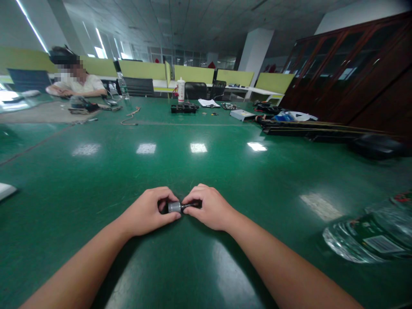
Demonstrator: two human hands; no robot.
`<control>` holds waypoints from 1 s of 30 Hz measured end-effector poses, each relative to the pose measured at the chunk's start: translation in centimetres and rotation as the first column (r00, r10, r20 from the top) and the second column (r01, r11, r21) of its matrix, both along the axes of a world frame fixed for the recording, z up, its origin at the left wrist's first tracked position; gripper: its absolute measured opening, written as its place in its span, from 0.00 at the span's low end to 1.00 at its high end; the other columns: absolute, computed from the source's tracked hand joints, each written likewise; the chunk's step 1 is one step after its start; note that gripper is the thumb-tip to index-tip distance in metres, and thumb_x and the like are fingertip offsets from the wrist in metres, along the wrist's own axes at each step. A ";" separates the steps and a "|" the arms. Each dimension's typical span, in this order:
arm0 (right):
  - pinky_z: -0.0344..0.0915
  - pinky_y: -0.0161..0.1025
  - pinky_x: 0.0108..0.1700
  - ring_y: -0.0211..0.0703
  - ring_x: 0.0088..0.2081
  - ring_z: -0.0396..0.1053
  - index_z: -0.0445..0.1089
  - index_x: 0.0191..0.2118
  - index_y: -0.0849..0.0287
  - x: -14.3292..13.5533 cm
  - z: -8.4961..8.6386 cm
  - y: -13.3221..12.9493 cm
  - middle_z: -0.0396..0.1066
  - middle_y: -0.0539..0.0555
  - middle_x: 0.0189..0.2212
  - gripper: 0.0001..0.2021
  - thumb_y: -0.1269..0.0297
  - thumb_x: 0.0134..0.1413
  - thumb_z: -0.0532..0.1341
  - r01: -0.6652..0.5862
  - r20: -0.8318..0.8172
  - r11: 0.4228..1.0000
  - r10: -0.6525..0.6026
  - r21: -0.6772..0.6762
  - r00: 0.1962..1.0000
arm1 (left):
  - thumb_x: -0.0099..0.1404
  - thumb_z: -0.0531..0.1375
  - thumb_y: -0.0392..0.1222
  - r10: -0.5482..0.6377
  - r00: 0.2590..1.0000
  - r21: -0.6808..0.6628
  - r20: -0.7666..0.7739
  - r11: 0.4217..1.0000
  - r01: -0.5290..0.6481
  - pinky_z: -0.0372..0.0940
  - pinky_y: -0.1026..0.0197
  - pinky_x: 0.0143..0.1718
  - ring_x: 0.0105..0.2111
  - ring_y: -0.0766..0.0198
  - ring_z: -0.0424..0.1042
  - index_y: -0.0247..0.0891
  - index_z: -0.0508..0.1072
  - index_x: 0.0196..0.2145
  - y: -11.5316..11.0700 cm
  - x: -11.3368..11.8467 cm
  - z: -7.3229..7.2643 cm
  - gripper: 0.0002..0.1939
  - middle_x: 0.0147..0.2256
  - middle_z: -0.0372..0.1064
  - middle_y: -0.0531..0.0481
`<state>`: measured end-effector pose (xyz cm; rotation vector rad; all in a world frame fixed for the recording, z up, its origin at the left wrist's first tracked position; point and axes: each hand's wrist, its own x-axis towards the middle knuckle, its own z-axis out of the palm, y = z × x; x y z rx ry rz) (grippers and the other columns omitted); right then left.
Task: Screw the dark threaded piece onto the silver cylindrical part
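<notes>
A small silver cylindrical part (pixel 174 207), much like a little motor, lies low over the green tabletop between my two hands. Thumb and fingers of my left hand (pixel 152 211) are closed around its silver body. From its right end runs a thin dark shaft (pixel 189 206), with ridges along it. My right hand (pixel 210 208) pinches around this shaft, its thumb below and fingers above. The fingers partly cover both ends of the part. My hands are close together but apart, resting near the table.
On the green table (pixel 199 167), a clear water bottle (pixel 370 234) lies at right. Behind it are long dark bars (pixel 309 128), a silver box (pixel 242 115), a black device (pixel 184 108) and a white bottle (pixel 180 91). Another person (pixel 77 79) sits at the far left.
</notes>
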<state>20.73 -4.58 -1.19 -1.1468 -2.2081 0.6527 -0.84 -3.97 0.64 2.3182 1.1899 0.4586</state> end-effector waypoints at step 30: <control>0.62 0.40 0.43 0.42 0.38 0.67 0.78 0.35 0.55 0.8 0.3 0.3 0.76 0.51 0.33 0.06 0.70 0.49 0.69 0.055 0.055 0.998 -0.057 0.025 0.997 | 0.58 0.64 0.47 0.000 1.000 0.036 0.028 0.999 -0.001 0.59 0.64 0.30 0.28 0.64 0.66 0.38 0.76 0.35 0.4 -0.8 -0.2 0.10 0.28 0.68 0.53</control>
